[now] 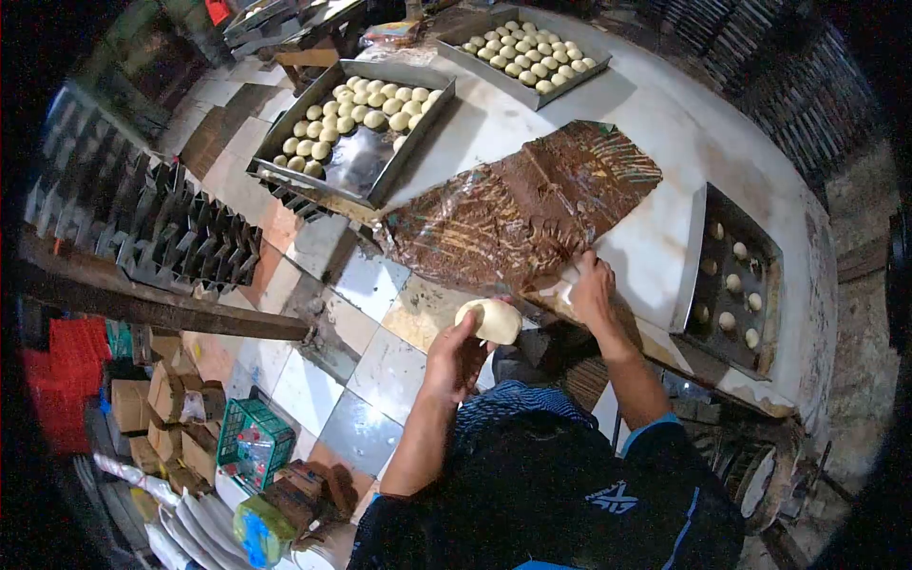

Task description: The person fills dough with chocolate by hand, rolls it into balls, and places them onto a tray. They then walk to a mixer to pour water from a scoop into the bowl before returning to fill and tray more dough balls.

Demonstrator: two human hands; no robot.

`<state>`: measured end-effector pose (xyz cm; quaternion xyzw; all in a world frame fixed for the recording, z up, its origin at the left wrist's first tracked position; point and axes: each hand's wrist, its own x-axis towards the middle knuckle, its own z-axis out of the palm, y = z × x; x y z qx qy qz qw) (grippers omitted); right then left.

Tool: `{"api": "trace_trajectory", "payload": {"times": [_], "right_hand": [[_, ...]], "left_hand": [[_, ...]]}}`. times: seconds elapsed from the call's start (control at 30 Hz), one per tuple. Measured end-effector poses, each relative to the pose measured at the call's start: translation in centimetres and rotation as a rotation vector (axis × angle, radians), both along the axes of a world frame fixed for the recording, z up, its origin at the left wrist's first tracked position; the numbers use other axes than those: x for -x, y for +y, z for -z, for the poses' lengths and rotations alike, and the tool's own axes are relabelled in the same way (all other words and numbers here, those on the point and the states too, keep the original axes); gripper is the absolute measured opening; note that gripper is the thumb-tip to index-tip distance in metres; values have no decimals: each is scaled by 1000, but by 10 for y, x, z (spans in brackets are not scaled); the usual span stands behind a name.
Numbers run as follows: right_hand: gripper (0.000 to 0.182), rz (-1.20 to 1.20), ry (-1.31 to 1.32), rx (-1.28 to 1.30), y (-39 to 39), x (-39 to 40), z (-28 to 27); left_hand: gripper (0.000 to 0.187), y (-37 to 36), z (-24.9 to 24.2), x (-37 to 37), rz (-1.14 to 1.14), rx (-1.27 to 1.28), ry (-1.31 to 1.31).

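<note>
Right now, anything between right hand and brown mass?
Nothing visible blocks it: the right hand is at the near edge of the brown mass, a white item beside it; the dough in the left hand lies to one side.

Single view from wearer's head — facing forward, steeply down; wide, dark round border. Torso (560, 484) closest, at bottom; left hand (458, 359), right hand (594, 290) near — table (632, 271) beyond.

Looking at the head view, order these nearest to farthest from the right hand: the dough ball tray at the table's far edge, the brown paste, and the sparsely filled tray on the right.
1. Brown paste: right by the right hand's fingertips.
2. Sparsely filled tray: table's right side.
3. Dough ball tray: table's far edge.
</note>
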<state>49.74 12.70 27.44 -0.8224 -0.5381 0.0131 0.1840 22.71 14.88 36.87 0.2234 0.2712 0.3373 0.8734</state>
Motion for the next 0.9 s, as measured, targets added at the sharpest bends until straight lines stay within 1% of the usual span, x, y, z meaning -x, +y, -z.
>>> {"api": "trace_trajectory", "payload": {"times": [0.03,0.07,0.13,0.17,0.2,0.27,0.3,0.33,0.4,0.43,0.47,0.53,0.57,0.6,0.63,0.67,0.7,0.73,0.77,0.8,0.83,0.87,0.9], "right_hand": [[43,61,-92,127,4,-7,5],[43,57,-81,117,7,-17,8],[34,-17,54,12,5,-21,2],[38,-72,102,-128,2,-19,5],[38,-62,115,-136,2,-21,-2],[39,-156,130,261,0,-27,-24],[38,-114,76,203,4,-30,-24],[38,-99,93,211,10,-36,-25],[39,-128,57,105,22,-53,-26],[39,-137,32,187,27,-57,-20],[39,-126,41,186,27,-60,-22],[42,-261,48,422,22,-60,-37],[34,-319,170,283,19,-72,-6],[34,-315,169,284,22,-83,-10],[29,-489,464,316,28,-97,-19],[26,-660,763,343,32,-106,-23],[22,-566,958,127,28,-98,-6],[22,-571,958,129,28,-92,-7],[23,-561,870,-76,29,-82,-8],[24,-540,781,-277,28,-72,-9],[28,-562,738,-309,27,-66,-18],[28,-555,742,-308,25,-64,-15],[35,-541,498,-299,23,-61,-12]], "left_hand": [[55,9,-2,-5,-4,-95,-14],[55,18,-1,-8,-7,-105,-2],[57,34,-1,-11,-43,-111,93],[60,40,-13,-15,-77,-140,149],[63,47,-8,-15,-85,-169,148],[64,63,2,-15,-119,-147,220],[64,69,6,-19,-127,-163,227],[63,76,8,-24,-137,-166,247],[59,85,16,-36,-144,-139,271],[59,87,16,-44,-127,-136,283],[56,89,15,-54,-137,-132,289],[53,93,14,-65,-147,-128,301],[47,93,17,-69,-140,-113,289],[41,95,22,-75,-135,-99,270],[36,96,30,-82,-171,-77,289],[36,96,35,-89,-169,-76,287],[34,97,39,-98,-184,-14,295],[32,97,43,-106,-204,48,304],[32,97,45,-114,-192,83,332],[33,95,35,-124,-148,143,329],[34,93,37,-132,-121,205,257],[35,92,38,-138,-91,264,183],[35,93,32,-141,-83,268,189]]}}
